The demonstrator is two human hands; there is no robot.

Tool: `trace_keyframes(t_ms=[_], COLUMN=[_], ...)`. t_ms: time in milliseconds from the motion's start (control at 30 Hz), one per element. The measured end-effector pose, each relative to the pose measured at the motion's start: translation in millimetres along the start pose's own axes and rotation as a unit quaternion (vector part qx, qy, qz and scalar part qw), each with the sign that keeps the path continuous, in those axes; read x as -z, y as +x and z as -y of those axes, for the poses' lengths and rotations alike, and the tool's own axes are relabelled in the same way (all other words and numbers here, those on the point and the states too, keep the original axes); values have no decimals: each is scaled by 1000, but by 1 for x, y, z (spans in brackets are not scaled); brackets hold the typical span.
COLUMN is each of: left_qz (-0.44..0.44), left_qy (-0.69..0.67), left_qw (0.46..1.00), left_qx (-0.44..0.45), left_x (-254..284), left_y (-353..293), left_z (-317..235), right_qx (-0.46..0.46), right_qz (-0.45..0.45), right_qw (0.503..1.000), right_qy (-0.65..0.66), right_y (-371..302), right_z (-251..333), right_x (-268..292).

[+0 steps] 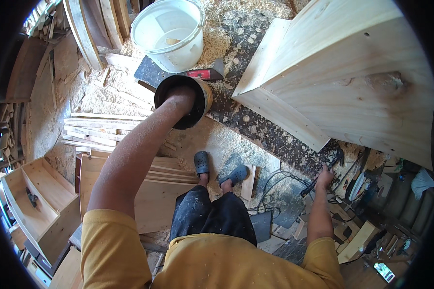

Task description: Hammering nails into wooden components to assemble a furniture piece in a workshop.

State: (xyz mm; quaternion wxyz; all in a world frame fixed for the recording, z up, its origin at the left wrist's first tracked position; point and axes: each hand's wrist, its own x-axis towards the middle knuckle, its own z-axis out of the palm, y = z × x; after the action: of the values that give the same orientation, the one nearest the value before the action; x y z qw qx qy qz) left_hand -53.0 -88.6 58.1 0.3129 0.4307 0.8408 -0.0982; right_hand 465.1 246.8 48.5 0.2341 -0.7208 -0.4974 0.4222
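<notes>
My left hand (182, 98) reaches down into a round tin (208, 97) with a dark inside and a yellowish outer wall. Its fingers are hidden in there, so I cannot tell what they touch. At the right, my right hand (324, 177) is closed around the dark handle of a hammer (309, 187). The hammer's head points up and away, beside the corner of a large pale wooden box (294, 111). That box stands on a dark, speckled bench (241, 123) strewn with shavings.
Behind the tin stand a white bucket (178, 57) and a red-and-dark tool (200, 74). Wooden strips (101, 126) and a drawer-like wooden piece (41, 192) lie at the left. Black cables (270, 190) trail near my feet. A lit phone (384, 272) lies at the lower right.
</notes>
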Motion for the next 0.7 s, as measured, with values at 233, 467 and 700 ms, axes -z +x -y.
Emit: trace_keyframes(t_ms=[233,467,700], left_qz=[-4,-22,-42], left_qy=[-5,-8,-8], left_qw=[1000,1000,997], left_qx=[-1,-16,-58], left_x=[2,19,30], left_y=[0,21,33], left_z=[11,4,-41], right_qx=[2,8,-9], right_qz=[-21,-19,-40], right_qw=[1000,998,998], right_qy=[-21,-53,-55], right_y=[-3,-9,-5], right_z=[7,9,7], right_x=[-1,-5,-3])
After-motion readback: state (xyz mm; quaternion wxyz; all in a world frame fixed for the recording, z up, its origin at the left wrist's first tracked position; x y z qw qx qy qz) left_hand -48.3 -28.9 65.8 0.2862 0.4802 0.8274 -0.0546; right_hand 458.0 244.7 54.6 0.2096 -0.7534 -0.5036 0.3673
